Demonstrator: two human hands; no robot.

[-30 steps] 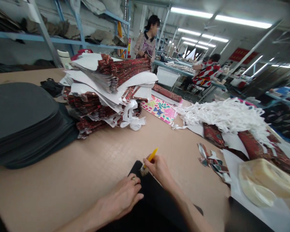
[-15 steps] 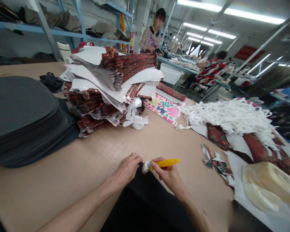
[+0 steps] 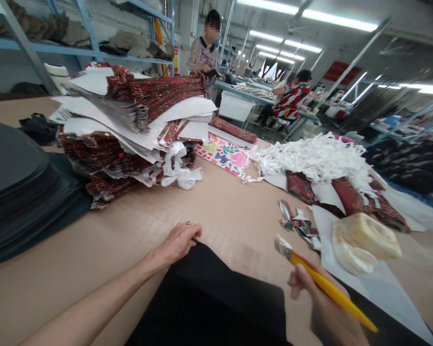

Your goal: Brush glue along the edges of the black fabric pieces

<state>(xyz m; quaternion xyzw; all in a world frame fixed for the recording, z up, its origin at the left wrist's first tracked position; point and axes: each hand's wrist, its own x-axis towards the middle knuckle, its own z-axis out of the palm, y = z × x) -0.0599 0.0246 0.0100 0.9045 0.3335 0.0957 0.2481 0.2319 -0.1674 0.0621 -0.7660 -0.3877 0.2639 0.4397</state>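
At the near left a stack of rounded dark panels [image 3: 10, 158] rests on the brown table [image 3: 130, 269], and beyond it to the right rises a taller, uneven pile of red patterned pieces [image 3: 166, 96] layered with white paper. To the right and nearer, the left hand [image 3: 180, 240] is closed in a pinch on the far corner of the black piece [image 3: 216, 293], which spreads from there toward the near edge of the view. The step in hand seems to be brush work on that piece: the left hand steadies it, while the right hand, well apart, has its fingers curled round the yellow brush [image 3: 324, 286]. More brushing would call for a firm left pinch and the bristles brought leftward onto the black surface. A floral panel [image 3: 225, 156] lies farther off. Just beyond the brush head, small fabric scraps [image 3: 298, 223] could catch a wide swing, with tangled white strips [image 3: 313, 156] farther back. Right of the right hand [image 3: 319, 305], a yellowish tub [image 3: 371, 235] sits on white paper; its contents cannot be made out.
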